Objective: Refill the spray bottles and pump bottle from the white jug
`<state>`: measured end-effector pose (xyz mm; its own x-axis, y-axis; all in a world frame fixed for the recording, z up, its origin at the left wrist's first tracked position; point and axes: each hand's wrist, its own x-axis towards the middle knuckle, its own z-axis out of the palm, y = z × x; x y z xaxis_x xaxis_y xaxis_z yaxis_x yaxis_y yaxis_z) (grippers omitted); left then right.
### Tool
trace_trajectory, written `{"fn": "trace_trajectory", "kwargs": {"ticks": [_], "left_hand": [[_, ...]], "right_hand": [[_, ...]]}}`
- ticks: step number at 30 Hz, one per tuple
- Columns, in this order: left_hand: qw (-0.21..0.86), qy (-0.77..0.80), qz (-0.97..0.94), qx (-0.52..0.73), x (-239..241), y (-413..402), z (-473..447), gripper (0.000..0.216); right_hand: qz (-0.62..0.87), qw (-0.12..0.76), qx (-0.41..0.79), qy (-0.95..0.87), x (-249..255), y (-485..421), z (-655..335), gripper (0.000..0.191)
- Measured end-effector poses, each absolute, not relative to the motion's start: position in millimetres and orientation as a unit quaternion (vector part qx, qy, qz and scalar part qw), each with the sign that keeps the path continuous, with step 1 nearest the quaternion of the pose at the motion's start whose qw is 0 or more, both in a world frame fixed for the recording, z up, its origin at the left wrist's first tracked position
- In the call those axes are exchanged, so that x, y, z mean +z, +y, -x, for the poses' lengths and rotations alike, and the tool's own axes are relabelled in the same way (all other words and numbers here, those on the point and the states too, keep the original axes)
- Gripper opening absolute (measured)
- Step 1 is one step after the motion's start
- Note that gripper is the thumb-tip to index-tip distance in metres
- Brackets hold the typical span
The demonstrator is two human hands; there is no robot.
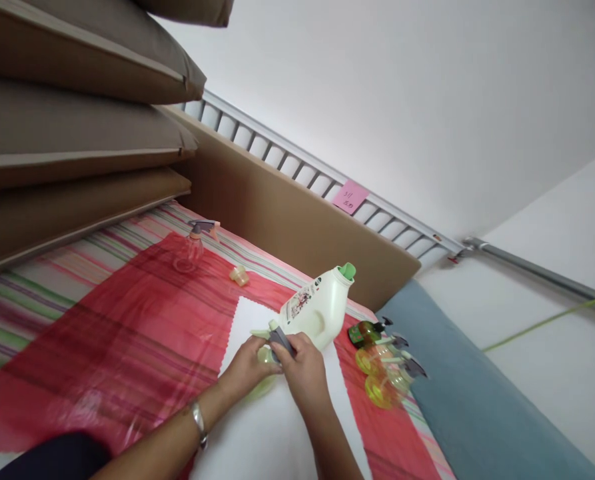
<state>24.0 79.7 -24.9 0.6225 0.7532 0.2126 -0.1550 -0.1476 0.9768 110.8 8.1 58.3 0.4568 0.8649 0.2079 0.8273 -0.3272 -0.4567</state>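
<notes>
- Bare forearms reach in from our side, a silver bracelet (198, 424) round the left one, with dark fabric (52, 460) at the lower left corner.
- Our left hand (247, 365) curls round the upper part of a spray bottle (261, 389), greenish and mostly hidden, over a white sheet (242, 320) with a scalloped edge.
- Our right hand (304, 373) grips its grey spray head (281, 340) (we cannot tell whether it is screwed tight).
- Just beyond our hands stands a pale jug (330, 307) with a green cap (347, 271).
- To its right we see a dark green pump bottle (363, 334) and two spray bottles holding yellow liquid (377, 392).
- Farther left, on red see-through sheeting (127, 333) over striped cloth (27, 297), we have a clear spray bottle (193, 252) near a small pale yellow object (238, 275).
</notes>
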Motion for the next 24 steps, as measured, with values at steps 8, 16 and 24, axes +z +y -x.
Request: {"fn": "trace_trajectory", "kwargs": {"ticks": [8, 16, 24], "left_hand": [[0.611, 0.152, -0.679, 0.378, -21.2, 85.9, -21.7, 0.028], [0.543, 0.185, -0.726, 0.380, -41.0, 82.3, -17.8, 0.045], [0.296, 0.212, -0.840, 0.403, -108.7, 76.7, 6.3, 0.043]], "right_hand": [[0.814, 0.263, 0.052, -0.515, 59.3, 8.0, -111.2, 0.021], [0.813, 0.285, 0.027, -0.508, 59.1, 7.4, -112.4, 0.018], [0.823, 0.346, -0.001, -0.450, 106.5, -80.8, -192.8, 0.015]]}}
